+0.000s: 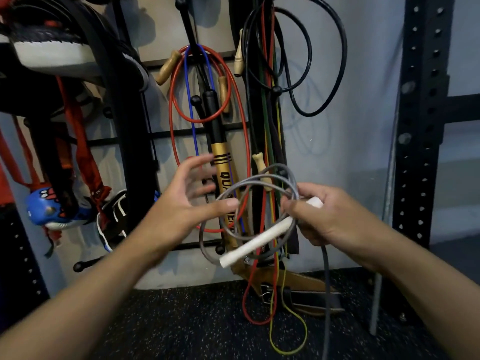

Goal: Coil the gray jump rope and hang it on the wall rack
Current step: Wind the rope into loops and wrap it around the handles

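Behind the person's hands stands a pale wall fitted with a black metal wall rack (192,131), its knobbed pegs already crowded: a thin red jump rope with wooden handles (171,120) loops from an upper peg, and a gold-and-black bat-shaped stick (220,162) hangs just beside it. Right of that stick, a heavy black cord (342,55) droops in wide loops high on the wall.

Below and right of the stick, the right hand (327,216) is closed around a bundle of the gray plastic-coated jump rope (259,180), pinning several round loops together with one white cylindrical handle (257,242), which juts down and leftward from the fist. Holding the loops there seems meant to stop the springy cord from unwinding. A gray tail (326,281) hangs from under that hand toward the speckled black rubber floor (181,320), so I judge the coiling unfinished.

Just beneath the stick's lower end, the left hand (187,203) has spread fingers, thumb touching a loop, gripping nothing; probably ready to gather the next turn.
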Demonstrator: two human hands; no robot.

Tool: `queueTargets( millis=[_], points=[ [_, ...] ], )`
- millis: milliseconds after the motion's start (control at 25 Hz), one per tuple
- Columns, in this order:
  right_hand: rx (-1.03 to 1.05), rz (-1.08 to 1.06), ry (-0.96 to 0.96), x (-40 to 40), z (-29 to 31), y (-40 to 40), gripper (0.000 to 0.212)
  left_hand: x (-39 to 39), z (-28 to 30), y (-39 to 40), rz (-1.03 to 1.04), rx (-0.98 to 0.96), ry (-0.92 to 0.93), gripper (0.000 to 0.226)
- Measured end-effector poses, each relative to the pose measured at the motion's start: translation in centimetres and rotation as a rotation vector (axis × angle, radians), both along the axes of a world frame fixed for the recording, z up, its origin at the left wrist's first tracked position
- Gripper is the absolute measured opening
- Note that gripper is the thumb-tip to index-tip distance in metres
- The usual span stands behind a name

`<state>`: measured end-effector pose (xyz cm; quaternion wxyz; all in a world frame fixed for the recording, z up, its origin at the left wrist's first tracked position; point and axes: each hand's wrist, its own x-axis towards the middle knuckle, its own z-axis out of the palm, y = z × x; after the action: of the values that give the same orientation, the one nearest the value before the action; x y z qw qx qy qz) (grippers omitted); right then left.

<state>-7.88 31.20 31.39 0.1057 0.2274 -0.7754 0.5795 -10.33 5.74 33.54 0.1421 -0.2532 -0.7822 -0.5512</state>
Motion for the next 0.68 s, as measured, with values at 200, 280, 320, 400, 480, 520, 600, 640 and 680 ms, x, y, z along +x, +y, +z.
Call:
queueTargets(
  millis=[200,280,320,400,480,520,600,640,680],
  points=[
    [0.293,0.072,0.094,0.9,0.9,0.1,0.033,0.4,5.4,4.1,-0.188,-0.803,0.278,0.076],
    [0.325,0.037,0.117,1.1,1.1,0.6,0.020,0.4,5.8,5.3,-0.229,-0.837,0.166,0.056],
    [0.321,0.022,0.118,1.1,1.1,0.8,0.013,0.4,5.5,5.5,-0.237,-0.829,0.127,0.052],
    [0.305,-0.004,0.133,1.1,1.1,0.8,0.013,0.1,4.4,5.6,-0.240,-0.794,0.091,0.052],
    [0.252,0.012,0.134,1.1,0.9,0.8,0.016,0.0,3.2,5.9,-0.230,-0.727,0.085,0.057],
    [0.215,0.050,0.120,1.0,0.8,0.7,0.024,-0.1,2.8,6.0,-0.225,-0.693,0.072,0.057],
    [0.152,0.120,0.106,0.7,0.6,0.5,0.048,-0.2,2.8,6.0,-0.229,-0.660,0.055,0.051],
    [0.162,0.120,0.123,0.6,0.5,0.4,0.059,-0.2,2.9,5.9,-0.238,-0.651,0.046,0.047],
    [0.195,0.107,0.149,0.4,0.3,0.3,0.069,-0.2,3.1,5.8,-0.251,-0.641,0.028,0.042]
  ],
)
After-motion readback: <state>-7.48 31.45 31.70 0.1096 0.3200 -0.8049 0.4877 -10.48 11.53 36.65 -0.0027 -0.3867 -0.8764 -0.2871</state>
